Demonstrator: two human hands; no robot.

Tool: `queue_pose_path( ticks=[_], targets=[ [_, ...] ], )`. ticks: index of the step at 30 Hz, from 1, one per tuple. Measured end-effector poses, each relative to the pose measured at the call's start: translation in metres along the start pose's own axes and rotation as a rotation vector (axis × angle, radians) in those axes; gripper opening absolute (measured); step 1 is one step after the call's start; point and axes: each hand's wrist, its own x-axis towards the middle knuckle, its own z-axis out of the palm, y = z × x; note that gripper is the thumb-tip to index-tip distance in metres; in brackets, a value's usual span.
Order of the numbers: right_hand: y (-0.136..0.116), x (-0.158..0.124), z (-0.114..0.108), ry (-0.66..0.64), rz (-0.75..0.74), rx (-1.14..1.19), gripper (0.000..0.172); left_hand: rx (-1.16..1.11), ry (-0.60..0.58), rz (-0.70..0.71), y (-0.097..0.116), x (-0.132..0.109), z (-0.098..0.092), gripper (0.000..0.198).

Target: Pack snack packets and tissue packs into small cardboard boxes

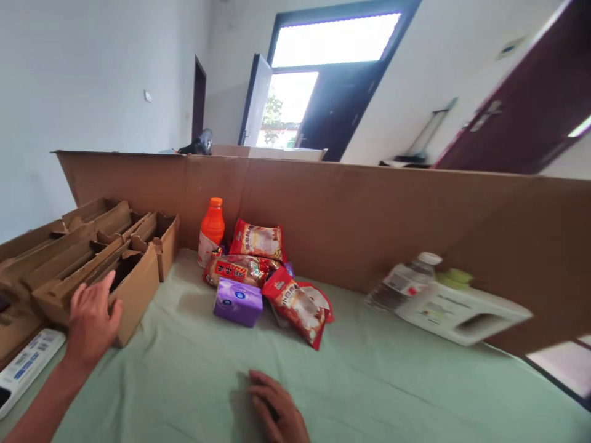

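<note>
My left hand (92, 320) is at the near end of a narrow cardboard box (141, 292), its fingers apart over the rim; whether it presses on the cardboard I cannot tell. Low in the middle, my right hand (279, 409) is over the green cloth (184, 381) with loosely bent, parted fingers and nothing in them. Ahead of it lie a purple tissue pack (239, 303) and a red snack bag (300, 307). Behind these are another red bag (259, 240), a clear-and-red snack pack (237, 271) and an orange bottle (212, 224), which stands upright.
Several open cardboard boxes (55, 258) sit side by side at the left, with a white labelled device (30, 366) before them. A tall cardboard wall (323, 215) runs along the back. At right, a clear bottle (406, 283) and a white jug (462, 311) lean over.
</note>
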Motion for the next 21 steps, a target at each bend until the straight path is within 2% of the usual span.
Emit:
queue_pose_path(
  ticks=[2, 4, 6, 8, 12, 14, 16, 18, 21],
  targets=[
    [0.005, -0.006, 0.005, 0.019, -0.039, 0.010, 0.028, -0.037, -0.062, -0.042, -0.011, 0.000, 0.001, 0.042],
    [0.008, -0.007, 0.008, 0.063, -0.084, 0.033, 0.031, -0.075, -0.063, -0.027, -0.009, -0.006, -0.001, 0.041],
    [0.009, -0.007, 0.006, 0.116, -0.105, 0.063, 0.037, -0.116, -0.069, 0.006, 0.004, -0.018, -0.010, 0.039],
    [0.005, -0.009, -0.006, 0.127, -0.077, 0.098, 0.038, -0.188, -0.107, 0.075, 0.022, -0.033, -0.026, 0.036],
    [-0.017, -0.028, -0.051, 0.049, 0.114, 0.193, 0.034, -0.454, -0.322, 0.282, 0.067, -0.067, -0.060, 0.042],
    [-0.026, -0.042, -0.071, 0.058, 0.248, 0.269, 0.039, -0.556, -0.429, 0.368, 0.086, -0.081, -0.069, 0.051],
    [-0.032, -0.056, -0.084, 0.098, 0.390, 0.329, 0.046, -0.605, -0.469, 0.403, 0.095, -0.093, -0.072, 0.058],
    [-0.035, -0.069, -0.087, 0.134, 0.507, 0.369, 0.054, -0.606, -0.471, 0.343, 0.095, -0.106, -0.068, 0.061],
    [-0.041, -0.079, -0.078, 0.178, 0.591, 0.450, 0.059, -0.598, -0.473, 0.058, 0.085, -0.125, -0.053, 0.071]
  ],
)
